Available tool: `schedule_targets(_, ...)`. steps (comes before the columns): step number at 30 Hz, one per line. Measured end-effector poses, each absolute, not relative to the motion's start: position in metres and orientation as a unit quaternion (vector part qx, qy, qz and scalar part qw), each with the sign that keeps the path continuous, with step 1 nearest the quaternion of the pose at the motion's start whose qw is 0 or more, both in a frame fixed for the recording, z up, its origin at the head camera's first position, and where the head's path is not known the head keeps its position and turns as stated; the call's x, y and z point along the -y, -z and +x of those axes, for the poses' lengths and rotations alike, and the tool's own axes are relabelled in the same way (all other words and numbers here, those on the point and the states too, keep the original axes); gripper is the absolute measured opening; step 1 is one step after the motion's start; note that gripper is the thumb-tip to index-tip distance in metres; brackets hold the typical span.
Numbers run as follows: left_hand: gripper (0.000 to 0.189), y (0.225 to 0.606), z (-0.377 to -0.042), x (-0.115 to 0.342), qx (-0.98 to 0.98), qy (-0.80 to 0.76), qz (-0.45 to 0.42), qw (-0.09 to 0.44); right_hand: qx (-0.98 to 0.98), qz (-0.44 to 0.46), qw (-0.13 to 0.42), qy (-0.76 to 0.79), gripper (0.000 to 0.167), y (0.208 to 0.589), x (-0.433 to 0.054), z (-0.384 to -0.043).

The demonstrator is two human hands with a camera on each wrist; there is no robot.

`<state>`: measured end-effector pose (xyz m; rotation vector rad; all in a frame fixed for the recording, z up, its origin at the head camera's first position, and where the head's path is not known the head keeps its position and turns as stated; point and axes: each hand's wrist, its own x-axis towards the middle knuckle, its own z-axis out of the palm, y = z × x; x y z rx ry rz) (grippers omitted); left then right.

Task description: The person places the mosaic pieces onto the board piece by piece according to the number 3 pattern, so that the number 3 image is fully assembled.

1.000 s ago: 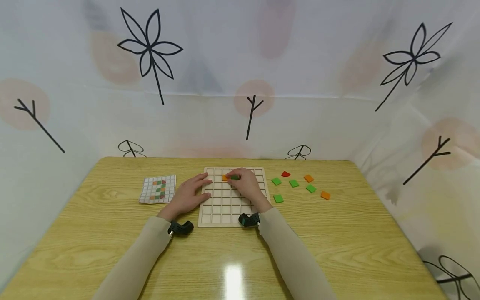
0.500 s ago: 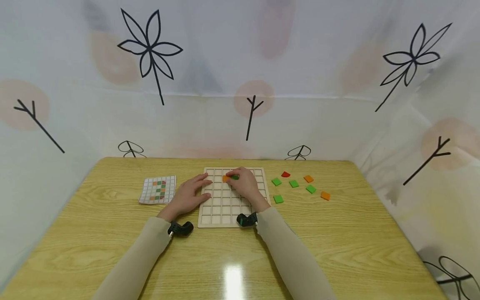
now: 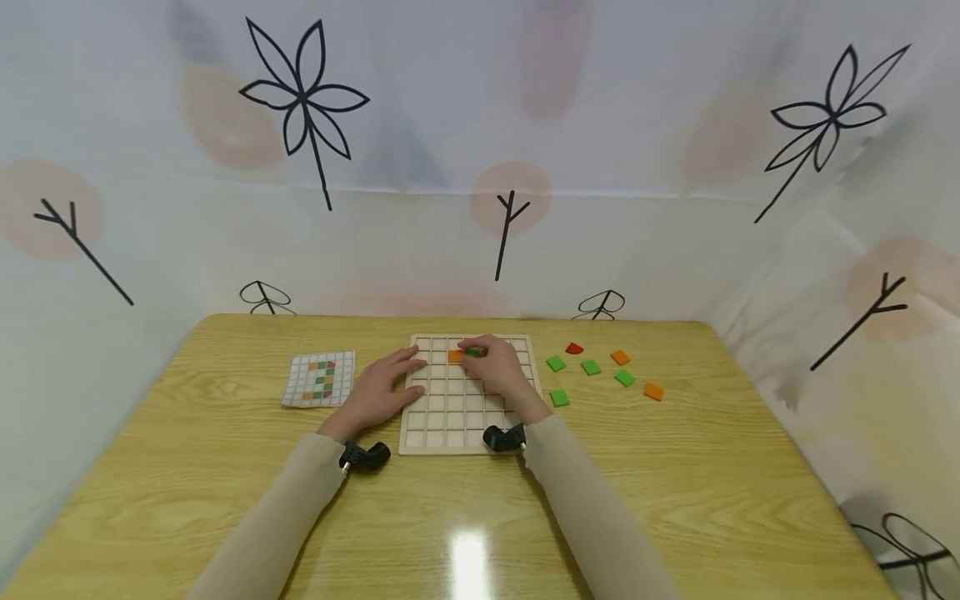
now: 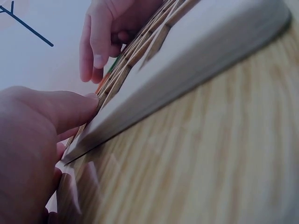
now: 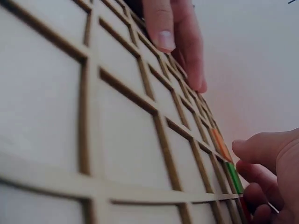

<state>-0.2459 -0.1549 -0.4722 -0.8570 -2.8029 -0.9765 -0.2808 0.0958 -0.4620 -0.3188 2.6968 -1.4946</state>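
A pale wooden grid board [image 3: 446, 417] lies in front of me. My left hand [image 3: 377, 392] rests on its left edge, fingers spread and thumb at the rim. Over the board's upper part, my right hand [image 3: 501, 368] has thumb and index finger on either side of a green tile [image 3: 474, 352]. An orange tile [image 3: 455, 356] is just left of it. The right wrist view shows both set in the grid, with a red piece [image 5: 245, 211] beyond the green one, beside the curled fingers. The frames do not show whether the fingers pinch a piece.
A card with a printed coloured grid [image 3: 300, 379] lies left of the board. Loose green tiles [image 3: 591, 367], orange tiles [image 3: 620, 357] and a red quarter-round piece [image 3: 574, 348] are scattered to the right. Patterned cloth [image 3: 420, 250] stands behind the wooden table [image 3: 375, 533].
The right hand's fingertips have shifted slightly right, off the orange tile, leaving more of it visible. My left hand stays at the board's edge. The whole view drifts a little.
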Motion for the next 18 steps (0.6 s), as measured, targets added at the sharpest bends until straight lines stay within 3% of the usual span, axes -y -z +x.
schedule_targets(10,0.051,0.470,-0.246,0.153,0.908,0.316,-0.273,0.020,-0.843,-0.102,0.030,0.527,0.026,0.457,-0.113,-0.283)
schedule_targets(18,0.050,0.470,-0.244,0.153,0.910,0.314,-0.269,0.018,-0.844,-0.117,0.007,0.524,0.026,0.452,-0.129,-0.284)
